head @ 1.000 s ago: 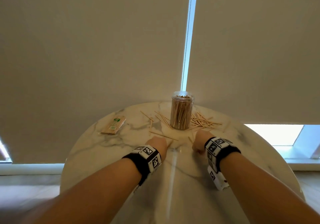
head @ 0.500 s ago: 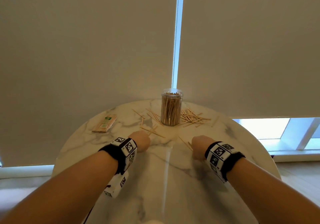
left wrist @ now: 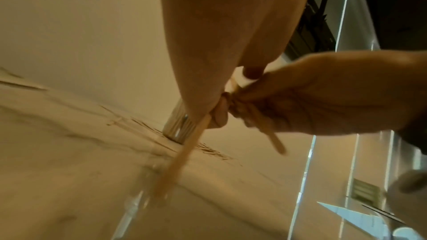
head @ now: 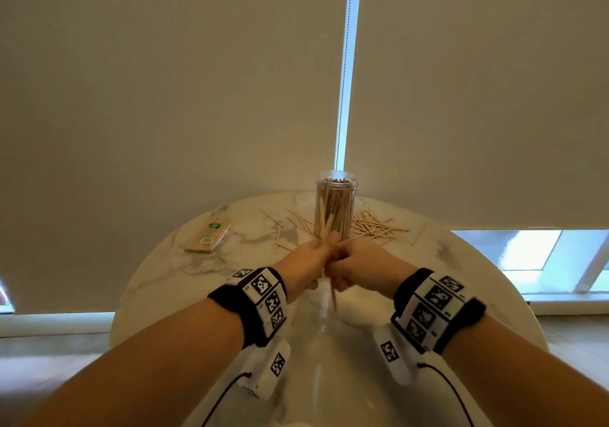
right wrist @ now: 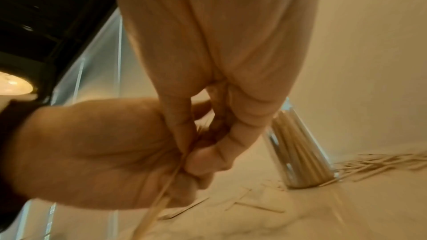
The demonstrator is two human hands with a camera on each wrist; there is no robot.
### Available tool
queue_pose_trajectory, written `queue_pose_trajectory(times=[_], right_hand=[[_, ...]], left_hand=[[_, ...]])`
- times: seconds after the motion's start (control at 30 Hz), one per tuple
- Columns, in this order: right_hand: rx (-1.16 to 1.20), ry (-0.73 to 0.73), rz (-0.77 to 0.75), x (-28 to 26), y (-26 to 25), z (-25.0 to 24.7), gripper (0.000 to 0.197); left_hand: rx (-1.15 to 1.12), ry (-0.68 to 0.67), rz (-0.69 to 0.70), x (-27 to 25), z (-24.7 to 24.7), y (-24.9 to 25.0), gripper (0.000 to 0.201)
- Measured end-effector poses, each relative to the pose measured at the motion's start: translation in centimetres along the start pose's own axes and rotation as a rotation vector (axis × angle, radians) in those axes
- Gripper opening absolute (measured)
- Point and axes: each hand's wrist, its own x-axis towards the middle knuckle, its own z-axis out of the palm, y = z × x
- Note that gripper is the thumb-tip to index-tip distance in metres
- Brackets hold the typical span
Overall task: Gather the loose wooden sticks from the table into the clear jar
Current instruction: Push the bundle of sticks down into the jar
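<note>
On the round marble desk (head: 204, 281) the clear jar (head: 334, 209) stands upright at the far edge, open-topped and already packed with sticks, with loose wooden sticks (head: 375, 227) scattered at its base on both sides. Just in front of it, left hand (head: 304, 263) and right hand (head: 357, 266) meet — each grip curled tight around one shared bundle of sticks (head: 333, 294). The step looks like squaring up a gathered handful; next it needs lifting over the rim and dropping in upright — a tight fit.

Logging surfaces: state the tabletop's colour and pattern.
The tabletop is white marble with grey veining, clearest in the head view.
</note>
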Motion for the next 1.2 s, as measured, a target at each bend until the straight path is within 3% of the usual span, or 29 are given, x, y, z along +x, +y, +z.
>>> queue_pose_trajectory(times=[0.17,0.27,0.33,0.37,0.4,0.5,0.57,0.7,0.8,0.93,1.03,1.2], right_hand=[[0.025,0.044,-0.124,-0.1,-1.0,1.0,0.015],[-0.085,0.254,-0.182,0.0,-2.0,-0.4,0.022],[-0.14,0.447,-0.208,0.4,-2.8,-1.7,0.025],[-0.157,0.476,-0.203,0.6,-3.0,-2.2,0.028],[-0.185,0.44,-0.176,0.8,-3.1,-2.4,0.032],[-0.274,0.051,-0.069,0.7,-2.6,-0.9,0.047],[-0.279,-0.104,-0.081,0.5,-2.1,0.5,0.052],[-0.109,0.026,-0.015,2.3,-0.2,-0.4,0.049],[-0.259,0.192,0.189,5.8,3.2,-4.1,0.039],[-0.594,0.16,0.449,9.6,7.9,-9.6,0.033],[-0.782,0.131,0.57,12.4,11.2,-12.5,0.036],[-0.743,0.125,0.636,17.5,12.8,-14.2,0.061]], left_hand=[[0.079,0.253,0.03,-0.1,-0.7,-0.2,0.039],[-0.013,0.123,-0.07,-0.8,-1.6,-0.5,0.029],[0.063,-0.005,-0.116,-1.7,-1.4,-0.4,0.029],[0.136,-0.068,-0.107,-2.0,-1.0,-0.2,0.031],[0.198,-0.122,-0.081,-2.3,-0.7,-0.1,0.031],[0.239,-0.19,-0.045,-2.5,0.2,0.5,0.018],[0.313,-0.184,-0.049,-2.3,0.4,0.8,0.022],[0.473,-0.081,-0.028,-0.7,-1.5,1.1,0.036],[0.639,0.095,-0.083,2.6,-5.2,1.4,0.046],[0.863,0.305,-0.188,8.4,-10.5,0.8,0.04],[0.993,0.326,-0.309,12.9,-12.7,-0.2,0.036],[1.115,0.257,-0.353,18.9,-13.6,-1.1,0.041]])
